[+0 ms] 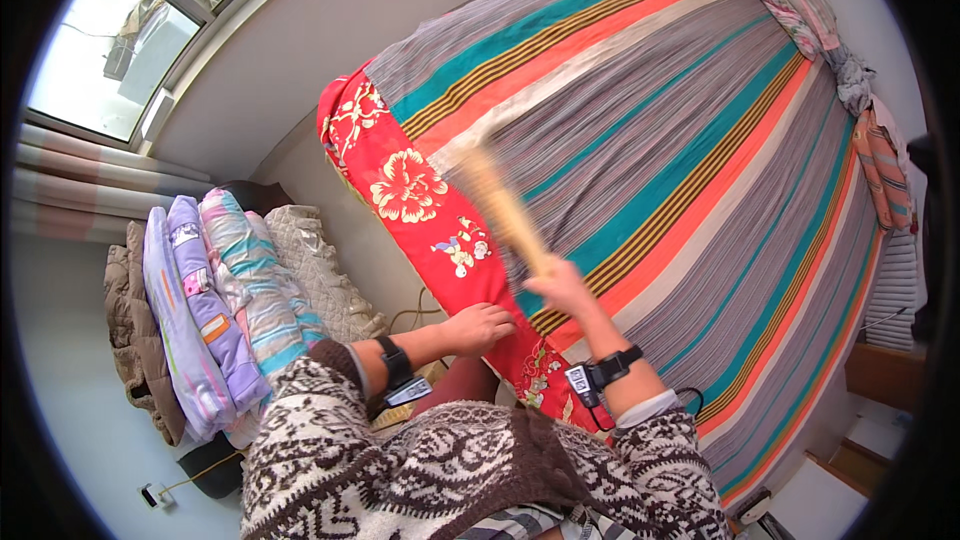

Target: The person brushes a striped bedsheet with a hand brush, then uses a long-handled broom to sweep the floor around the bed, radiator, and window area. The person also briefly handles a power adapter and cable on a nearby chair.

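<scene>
My right hand [563, 286] is closed round the handle of a long, pale wooden bed brush [505, 215]. Blurred by motion, the brush slants away to the far left over the near edge of the bed; its bristles cannot be made out clearly. A striped bedspread [640, 140] in grey, teal, orange and yellow covers the bed. Along its near side shows a band of red floral bedding [450, 240]. At the rim of this red cloth, my left hand [478, 330] has its fingers bent together on the fabric.
Folded quilts [250, 260] and purple bedding are piled on the left, beside a brown padded item [140, 330]. A window [120, 40] with a curtain [110, 185] is at the far left. Bunched cloths [850, 75] lie along the far right bed edge. Wristbands [605, 372] circle both wrists.
</scene>
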`<state>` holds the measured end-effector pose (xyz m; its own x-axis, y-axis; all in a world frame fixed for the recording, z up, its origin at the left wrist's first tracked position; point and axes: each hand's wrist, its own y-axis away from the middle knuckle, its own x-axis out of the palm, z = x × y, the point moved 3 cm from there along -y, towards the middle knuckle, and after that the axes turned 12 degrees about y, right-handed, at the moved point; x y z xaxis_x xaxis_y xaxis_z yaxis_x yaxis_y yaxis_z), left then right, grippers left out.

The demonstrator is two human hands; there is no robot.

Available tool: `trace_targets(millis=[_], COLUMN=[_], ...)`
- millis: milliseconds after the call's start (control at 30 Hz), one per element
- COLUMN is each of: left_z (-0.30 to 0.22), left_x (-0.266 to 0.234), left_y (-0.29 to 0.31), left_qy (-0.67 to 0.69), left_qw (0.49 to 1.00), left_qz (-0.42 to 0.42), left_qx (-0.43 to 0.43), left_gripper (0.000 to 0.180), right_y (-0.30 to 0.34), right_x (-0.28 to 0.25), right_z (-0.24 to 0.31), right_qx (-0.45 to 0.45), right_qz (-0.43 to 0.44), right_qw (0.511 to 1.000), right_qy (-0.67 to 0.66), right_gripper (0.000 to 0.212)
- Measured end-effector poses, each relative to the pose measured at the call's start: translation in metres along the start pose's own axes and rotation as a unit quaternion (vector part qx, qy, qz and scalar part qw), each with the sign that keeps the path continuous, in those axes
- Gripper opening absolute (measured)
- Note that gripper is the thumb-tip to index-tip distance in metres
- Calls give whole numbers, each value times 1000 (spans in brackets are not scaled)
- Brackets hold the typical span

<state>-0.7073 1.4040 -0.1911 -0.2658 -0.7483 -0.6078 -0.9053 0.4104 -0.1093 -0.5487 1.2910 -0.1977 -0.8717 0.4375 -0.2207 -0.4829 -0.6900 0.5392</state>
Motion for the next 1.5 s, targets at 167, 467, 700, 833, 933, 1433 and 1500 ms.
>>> trace_targets(millis=[167, 467, 700, 833, 933, 1433, 1500], left_z=[11, 149, 214, 224, 252, 436, 441], left_x=[-11, -65, -144, -154, -183, -460, -462], left_y=[38, -30, 25, 45, 31, 15, 27], left_qy=[106, 695, 471, 471, 606, 547, 442], left_qw=[980, 430, 555, 591, 576, 630, 670], left_qz=[67, -445, -457, -402, -268, -304, -337], left_qx=[-157, -366, -512, -518, -478, -460, -492], left_gripper=[24, 57, 25, 13, 16, 19, 17], right_y=[6, 103, 220, 221, 157, -198, -190], right_x=[34, -155, -235, -252, -247, -18, -85], right_z=[88, -28, -122, -151, -155, 161, 143], right_qx=[-174, 53, 178, 204, 194, 63, 110], right_qz=[53, -357, -542, -603, -639, -153, -322], right_qw=[967, 920, 802, 734, 670, 983, 934], right_qy=[180, -154, -177, -236, -324, -84, -106], right_gripper=[35, 24, 18, 18, 16, 37, 26])
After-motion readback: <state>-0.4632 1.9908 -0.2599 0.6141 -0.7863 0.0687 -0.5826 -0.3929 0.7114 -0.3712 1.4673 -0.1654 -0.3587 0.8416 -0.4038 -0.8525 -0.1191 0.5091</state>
